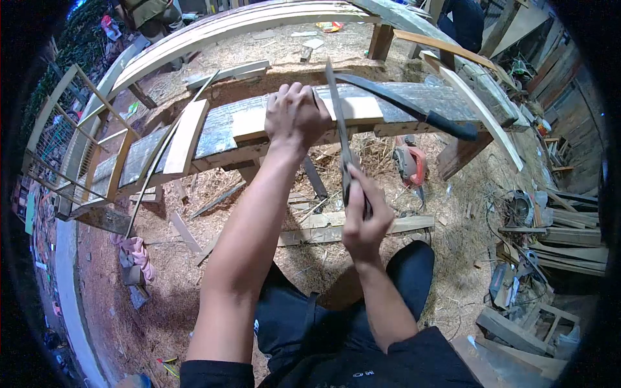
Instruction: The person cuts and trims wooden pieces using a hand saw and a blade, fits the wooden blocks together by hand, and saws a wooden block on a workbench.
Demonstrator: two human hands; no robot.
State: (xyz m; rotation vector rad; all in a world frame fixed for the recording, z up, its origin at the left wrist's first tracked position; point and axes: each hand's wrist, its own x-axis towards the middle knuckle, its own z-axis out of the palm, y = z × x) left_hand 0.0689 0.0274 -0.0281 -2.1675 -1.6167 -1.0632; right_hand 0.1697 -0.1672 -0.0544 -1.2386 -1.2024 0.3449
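Observation:
My left hand (296,115) is closed in a fist over a short pale board (356,108), pressing it onto the bench plank (220,132). In my right hand (367,216) is the handle of a handsaw (339,123), its long blade pointing away from me across the board, just right of my left hand. The fingers hide most of the handle, and the teeth cannot be made out. Right of the blade, a curved long knife (401,103) with a black handle lies across the bench plank.
Another pale board (186,137) lies across the bench at left, near a wooden rack (97,142). A red power tool (409,161) sits on the sawdust-covered ground below. Scrap timber (569,246) is piled at right. A person (152,14) is at the far left.

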